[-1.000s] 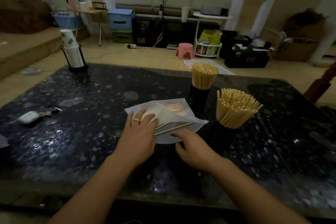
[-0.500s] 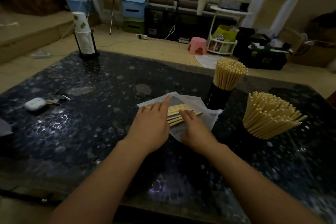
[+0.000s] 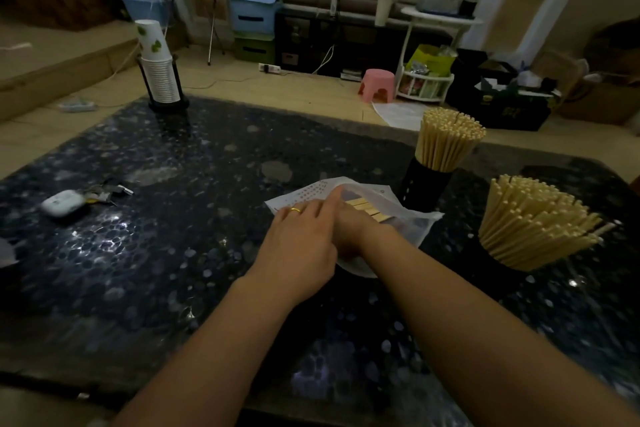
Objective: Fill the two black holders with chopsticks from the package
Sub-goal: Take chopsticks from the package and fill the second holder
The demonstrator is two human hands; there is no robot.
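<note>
A translucent white package (image 3: 410, 217) lies on the dark speckled table (image 3: 207, 218), with a few pale chopsticks (image 3: 367, 210) showing in its open mouth. My left hand (image 3: 301, 239), wearing a gold ring, presses flat on the package's left part. My right hand (image 3: 351, 230) reaches into the package beside it. Its fingers are hidden behind my left hand, next to the chopsticks. Behind the package stands a black holder (image 3: 420, 184) packed with chopsticks (image 3: 446, 139). A second black holder (image 3: 509, 267) at the right carries a fanned bundle of chopsticks (image 3: 533, 222).
A stack of paper cups (image 3: 157, 73) in a black rack stands at the table's far left corner. A white earbud case (image 3: 62, 203) and keys (image 3: 109, 189) lie at the left. A pink stool (image 3: 377, 85) and storage boxes sit on the floor beyond.
My right hand has slid from the package's near edge into its mouth, tucked against my left hand. The chopsticks in the package are more bunched. The view has shifted left.
</note>
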